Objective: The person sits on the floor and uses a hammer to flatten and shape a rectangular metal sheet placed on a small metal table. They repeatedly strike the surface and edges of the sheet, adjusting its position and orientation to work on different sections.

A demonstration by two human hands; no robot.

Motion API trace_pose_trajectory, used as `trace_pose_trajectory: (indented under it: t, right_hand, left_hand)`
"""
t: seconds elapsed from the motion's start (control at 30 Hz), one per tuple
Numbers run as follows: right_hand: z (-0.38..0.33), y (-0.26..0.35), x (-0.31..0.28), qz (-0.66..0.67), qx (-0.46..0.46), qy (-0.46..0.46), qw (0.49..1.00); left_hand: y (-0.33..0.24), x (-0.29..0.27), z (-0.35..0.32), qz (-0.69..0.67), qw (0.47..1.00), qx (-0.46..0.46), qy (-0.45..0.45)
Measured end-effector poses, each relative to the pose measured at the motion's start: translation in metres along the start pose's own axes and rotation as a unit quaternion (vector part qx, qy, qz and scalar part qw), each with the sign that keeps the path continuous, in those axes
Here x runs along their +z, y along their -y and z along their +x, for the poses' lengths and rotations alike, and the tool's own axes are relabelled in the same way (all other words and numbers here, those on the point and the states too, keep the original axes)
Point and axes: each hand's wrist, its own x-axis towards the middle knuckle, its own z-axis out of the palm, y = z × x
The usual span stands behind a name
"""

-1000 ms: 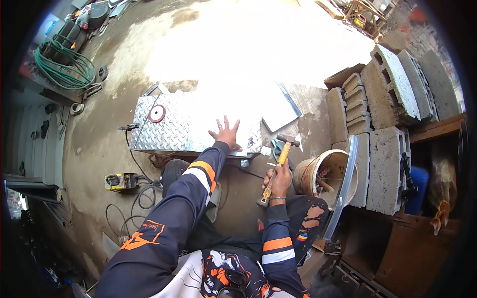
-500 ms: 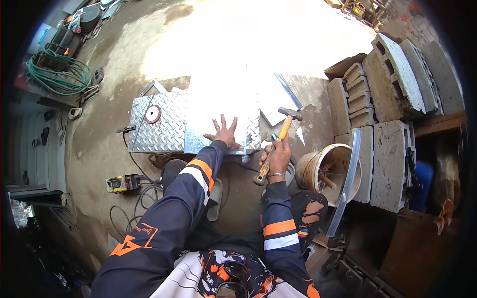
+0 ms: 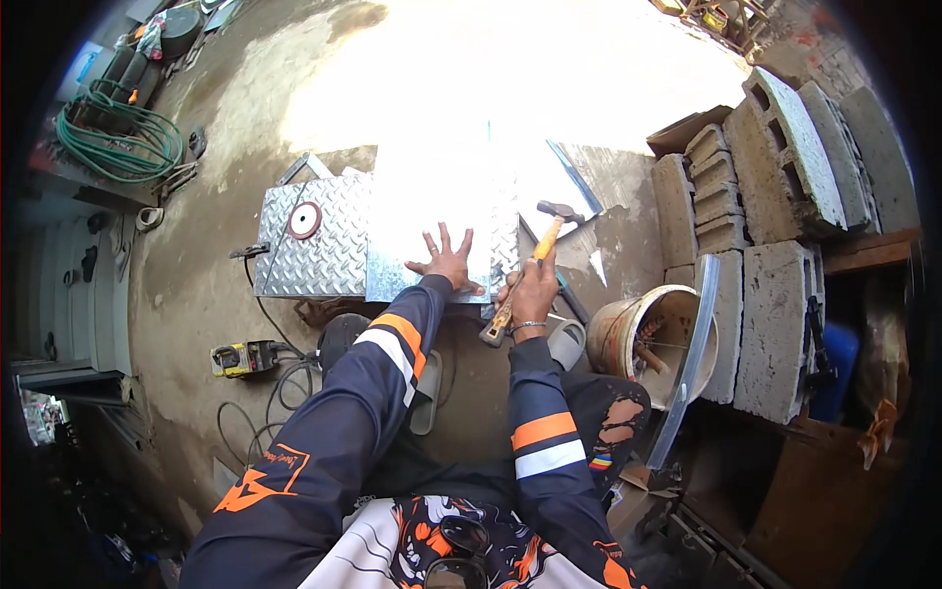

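Observation:
My left hand (image 3: 449, 262) lies flat with its fingers spread on a shiny metal sheet (image 3: 392, 280), whose far part is washed out by glare. Beneath the sheet is a diamond-plate metal surface (image 3: 339, 250). Wrapped round the yellow-and-black handle of a hammer (image 3: 551, 245) is my right hand (image 3: 532, 294), just right of the sheet's near corner. The hammer's head points away from me and to the right, held beside the sheet. A round disc (image 3: 304, 221) with a reddish-brown rim rests on the plate at the left.
At the right stand a bucket (image 3: 601, 329) with bits inside, a clear plastic strip (image 3: 687, 358) and stacked concrete blocks (image 3: 775, 324). A yellow-and-black device (image 3: 245, 358) with cables lies on the floor at left. Further off is a coiled green hose (image 3: 83, 147).
My right hand has moved the hammer slightly left and away from me, closer to the sheet's edge. The left hand stays pressed on the sheet.

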Motion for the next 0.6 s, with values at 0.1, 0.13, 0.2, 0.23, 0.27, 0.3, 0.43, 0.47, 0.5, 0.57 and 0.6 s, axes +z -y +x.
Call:
trace_pose_trajectory:
  t: [0.1,0.13,0.2,0.23,0.27,0.3,0.43,0.47,0.5,0.57,0.6]
  right_hand:
    - [-0.001,0.01,-0.006,-0.08,0.052,0.102,0.99]
    - [0.006,0.013,-0.014,-0.047,0.061,0.099,0.992]
    - [0.005,0.027,-0.006,-0.02,0.022,0.008,1.0]
    - [0.008,0.028,-0.001,0.007,0.014,-0.006,1.0]
    - [0.014,0.027,0.001,0.036,0.006,-0.022,0.999]
    - [0.016,0.024,0.003,0.064,-0.003,-0.039,0.997]
    - [0.017,-0.012,0.013,-0.097,0.046,0.096,0.99]
    - [0.014,-0.006,0.005,-0.092,0.051,0.082,0.991]
    - [0.01,0.006,-0.005,-0.086,0.055,0.067,0.992]
    - [0.002,0.019,-0.024,-0.074,0.055,0.022,0.996]
    - [-0.002,0.023,-0.033,-0.06,0.059,0.011,0.996]
  left_hand:
    - [0.005,0.001,-0.001,-0.006,1.0,-0.014,0.001]
    - [0.006,0.001,-0.004,-0.011,1.0,-0.022,0.0]
    - [0.007,0.0,-0.004,-0.01,1.0,-0.022,0.005]
    - [0.008,0.0,-0.004,-0.009,1.0,-0.023,0.008]
    - [0.006,-0.001,-0.005,-0.009,1.0,-0.019,0.01]
    - [0.002,-0.002,-0.005,-0.009,1.0,-0.016,0.011]
    - [0.006,-0.002,-0.001,-0.01,1.0,-0.021,0.002]
    - [0.008,-0.001,-0.004,-0.008,1.0,-0.02,0.007]
    - [0.009,-0.001,-0.009,-0.005,1.0,-0.017,0.011]
    - [0.003,0.004,-0.021,0.005,1.0,0.001,0.017]
    - [-0.002,0.011,-0.029,0.012,1.0,0.013,0.016]
